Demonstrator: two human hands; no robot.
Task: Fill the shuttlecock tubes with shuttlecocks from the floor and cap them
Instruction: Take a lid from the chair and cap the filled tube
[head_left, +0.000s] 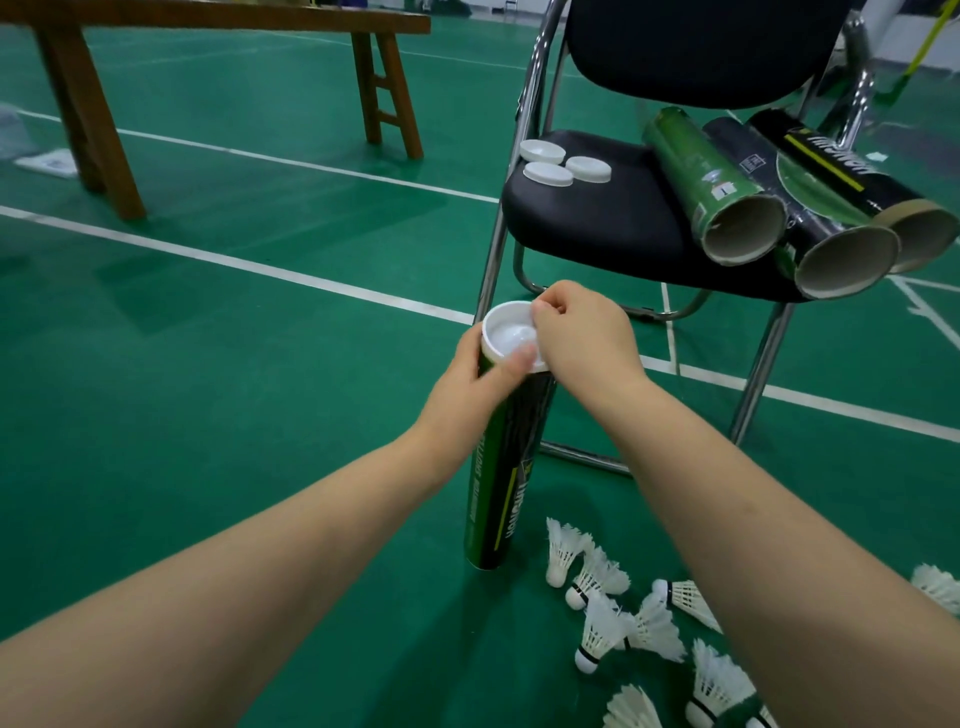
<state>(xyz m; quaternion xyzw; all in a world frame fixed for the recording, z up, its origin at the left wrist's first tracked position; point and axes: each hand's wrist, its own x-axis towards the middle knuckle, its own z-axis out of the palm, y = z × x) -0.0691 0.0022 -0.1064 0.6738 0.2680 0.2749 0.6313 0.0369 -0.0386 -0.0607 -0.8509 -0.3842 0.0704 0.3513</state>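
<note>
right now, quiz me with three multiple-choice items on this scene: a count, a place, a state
1. How many open tubes lie on the chair seat? A) one B) three C) six
2. Where are the loose caps? A) inside those tubes B) on the seat beside them C) under the seat
3. The upright tube is: A) untouched B) lying flat C) gripped by the left hand

Answers: B, three lie side by side; B, three white caps sit on the black cushion; C, the left hand grips it while the right hand pinches its cap.
</note>
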